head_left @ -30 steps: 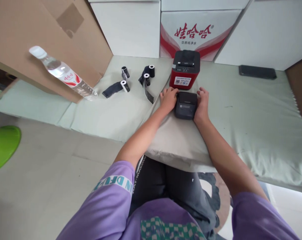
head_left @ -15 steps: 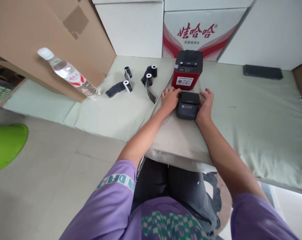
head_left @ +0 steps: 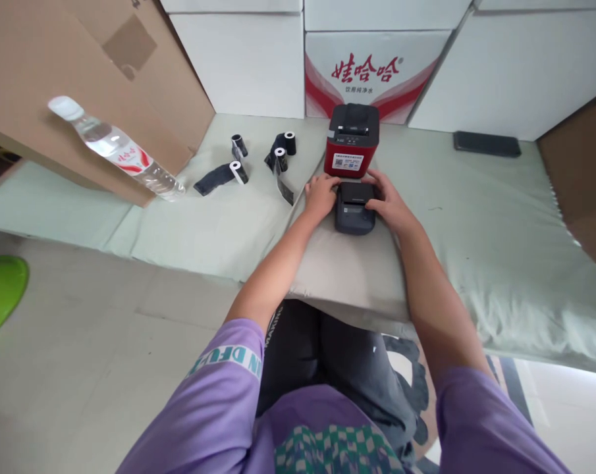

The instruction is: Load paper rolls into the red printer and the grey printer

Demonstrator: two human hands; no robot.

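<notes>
While a pale green cloth [head_left: 480, 257] covers the long surface across the view, a large cardboard box [head_left: 144, 99] rises at its left end, and white cartons [head_left: 515, 72] stand stacked along the back, one of them printed with red lettering. The person, in a purple short-sleeved shirt [head_left: 203, 408], is at the near edge with both forearms reaching over the cloth. Part of a bright green seat [head_left: 1, 293] shows on the floor at the left. A clear bottle [head_left: 130, 155] with a white cap stands just beside the cardboard box.

Near the middle, a red-and-black device [head_left: 352, 141] with a white label stands in front of the lettered carton. The left hand [head_left: 321, 197] has its fingertips at the far left corner of a smaller dark device [head_left: 353, 216], which sits on the cloth directly before the red one. The right hand [head_left: 389, 203] is at the opposite side – thumb over the top edge, fingers reaching past the far right corner, apart from the thumb. Whether either hand clamps it firmly, I cannot tell.

A black phone-like slab [head_left: 486, 144] lies farther right. Smallest are four rolls [head_left: 239, 172] – black, with pale ends – left of the devices, dark strips trailing among them.
</notes>
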